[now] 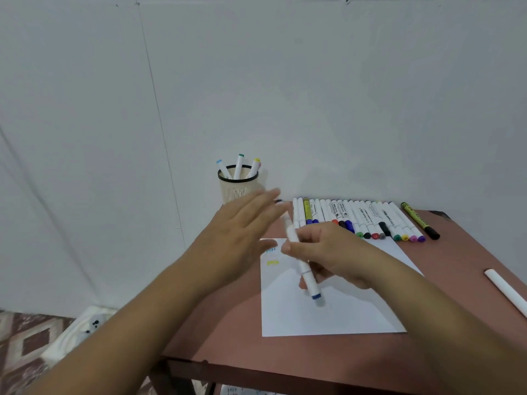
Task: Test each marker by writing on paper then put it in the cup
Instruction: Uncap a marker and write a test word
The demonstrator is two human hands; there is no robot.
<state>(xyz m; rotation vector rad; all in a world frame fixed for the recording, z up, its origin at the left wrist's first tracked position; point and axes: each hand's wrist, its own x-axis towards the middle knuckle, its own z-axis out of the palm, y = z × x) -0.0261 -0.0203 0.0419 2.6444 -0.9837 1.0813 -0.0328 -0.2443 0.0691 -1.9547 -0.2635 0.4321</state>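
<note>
Head view
Right hand: the right hand (336,252) hovers over the sheet, its fingers curled round a white marker (302,265) near the barrel's middle.
Held marker: it slants from upper left to lower right, the blue-banded end (316,296) lowest and close above the paper; that end is blurred, so whether a cap is on it or the tip meets the sheet cannot be told.
Left hand: the left hand (242,223) is raised in front of the cup with fingers straight and spread, gripping nothing; its fingertips (273,193) are smeared by blur.
Paper: a white sheet of paper (336,315) lies flat on the table, with a small blue scribble (271,250) and a yellow one (273,263) below it near the top left corner.
Cup: a pale cup (236,191) with a dark rim stands at the table's far left by the wall, partly behind the left hand; three markers (239,166) stand in it, ends light blue, green and yellow.
Marker row: a row of white markers (359,219) lies side by side beyond the paper, coloured ends toward the person; a yellow-and-black marker (419,220) lies apart at the row's right.
Table: the reddish-brown table (285,349) stands against a white wall (285,81).
Right edge: a white stick-like object (507,292) lies on the table, well apart from the paper.
Floor: patterned floor (31,340) shows at lower left.
</note>
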